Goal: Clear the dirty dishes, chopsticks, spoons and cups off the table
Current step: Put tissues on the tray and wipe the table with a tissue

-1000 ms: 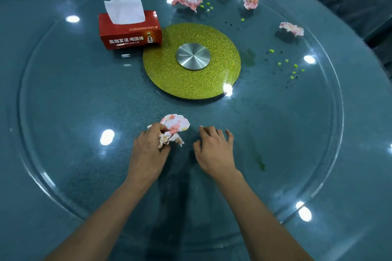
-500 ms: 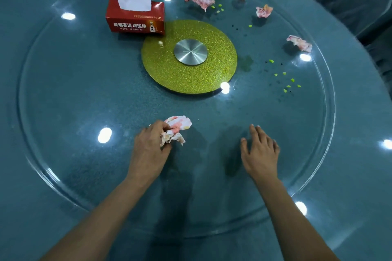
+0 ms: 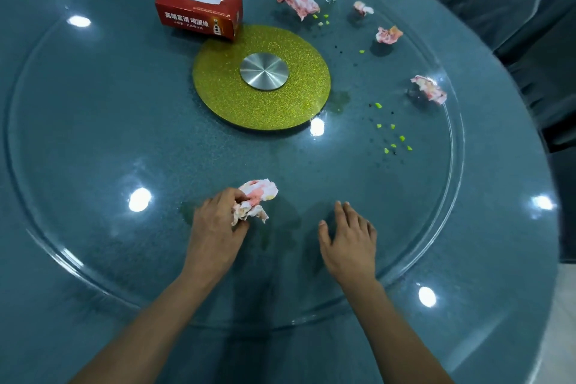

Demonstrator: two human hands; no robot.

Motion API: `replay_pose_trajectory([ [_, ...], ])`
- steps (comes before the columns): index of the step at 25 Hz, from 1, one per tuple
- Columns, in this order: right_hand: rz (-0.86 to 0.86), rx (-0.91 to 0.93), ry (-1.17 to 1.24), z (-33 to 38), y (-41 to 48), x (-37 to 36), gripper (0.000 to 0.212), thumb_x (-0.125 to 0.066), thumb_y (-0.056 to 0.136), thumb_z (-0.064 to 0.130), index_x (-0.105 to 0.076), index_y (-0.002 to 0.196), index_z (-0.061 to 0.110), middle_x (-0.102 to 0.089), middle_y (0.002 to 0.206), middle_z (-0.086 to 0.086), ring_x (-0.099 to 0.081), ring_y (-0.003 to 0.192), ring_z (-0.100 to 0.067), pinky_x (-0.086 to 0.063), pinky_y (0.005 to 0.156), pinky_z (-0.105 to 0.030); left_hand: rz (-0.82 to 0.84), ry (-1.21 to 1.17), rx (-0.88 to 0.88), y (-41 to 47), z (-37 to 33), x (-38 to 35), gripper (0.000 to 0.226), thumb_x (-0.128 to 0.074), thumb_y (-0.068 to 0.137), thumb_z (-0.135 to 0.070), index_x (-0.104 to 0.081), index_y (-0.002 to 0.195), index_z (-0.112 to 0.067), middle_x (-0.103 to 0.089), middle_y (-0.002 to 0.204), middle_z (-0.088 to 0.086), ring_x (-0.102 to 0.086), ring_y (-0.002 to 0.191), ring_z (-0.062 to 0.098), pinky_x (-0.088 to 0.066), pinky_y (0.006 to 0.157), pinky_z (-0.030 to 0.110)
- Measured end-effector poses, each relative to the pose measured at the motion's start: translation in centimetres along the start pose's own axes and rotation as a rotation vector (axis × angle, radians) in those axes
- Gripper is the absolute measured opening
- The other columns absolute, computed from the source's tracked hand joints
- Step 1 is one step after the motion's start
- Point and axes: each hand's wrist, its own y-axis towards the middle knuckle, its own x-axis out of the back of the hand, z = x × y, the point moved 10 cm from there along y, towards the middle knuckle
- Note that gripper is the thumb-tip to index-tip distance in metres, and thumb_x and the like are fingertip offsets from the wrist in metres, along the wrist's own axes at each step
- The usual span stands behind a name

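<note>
No dishes, chopsticks, spoons or cups show on the round blue table [image 3: 78,305]. My left hand [image 3: 215,227] grips a crumpled pink-stained tissue [image 3: 257,198] against the glass turntable [image 3: 93,140] at its near side. My right hand [image 3: 347,238] rests flat on the glass to the right of it, fingers straight and holding nothing. Several other stained tissues lie on the far right of the turntable: one tissue [image 3: 299,5] at the back, a small tissue [image 3: 362,8], an orange-pink tissue [image 3: 388,34] and a tissue [image 3: 430,89] near the right rim.
A red tissue box [image 3: 199,14] with a white sheet sticking up stands at the back, touching the gold glitter hub [image 3: 261,78] with its steel centre. Small green food scraps [image 3: 392,139] and dark specks dot the right side. Dark covered chairs [image 3: 511,9] stand at the right.
The turntable has rotated clockwise: the box and far tissues shifted right. My right hand swept right along the glass, then came back a little. My left hand kept holding its tissue.
</note>
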Motion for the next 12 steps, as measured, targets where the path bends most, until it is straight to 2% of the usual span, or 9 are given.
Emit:
replay_pose_trajectory([
  [5,-0.009,0.111,-0.033,2.3,-2.3,-0.8,0.063,-0.039,0.091,0.049,-0.063,0.134,0.01,-0.063,0.138,-0.01,-0.063,0.116,-0.03,-0.037,0.106,-0.044,0.017,-0.016,-0.006,-1.1,-0.5,-0.6,0.036,-0.076,0.08,0.0,-0.061,0.107,-0.017,-0.055,0.1,-0.018,-0.043,0.086,0.011,-0.038,0.076,0.037],
  [10,0.028,0.282,0.001,4.8,-4.4,-1.8,0.058,-0.041,0.095,0.047,-0.059,0.139,0.015,-0.058,0.145,-0.004,-0.058,0.125,-0.02,-0.029,0.113,-0.039,0.015,-0.025,-0.006,-1.3,-0.8,-0.7,0.037,-0.077,0.079,0.0,-0.062,0.107,-0.017,-0.054,0.097,-0.019,-0.038,0.085,0.004,-0.039,0.078,0.037],
  [12,0.024,0.353,0.05,6.0,-5.1,-1.7,0.053,-0.044,0.094,0.044,-0.06,0.137,0.016,-0.058,0.144,0.0,-0.058,0.124,-0.016,-0.027,0.113,-0.037,0.014,-0.026,-0.015,-1.4,-0.8,-0.6,0.037,-0.078,0.079,0.0,-0.061,0.107,-0.018,-0.055,0.096,-0.019,-0.041,0.085,0.006,-0.042,0.08,0.039],
])
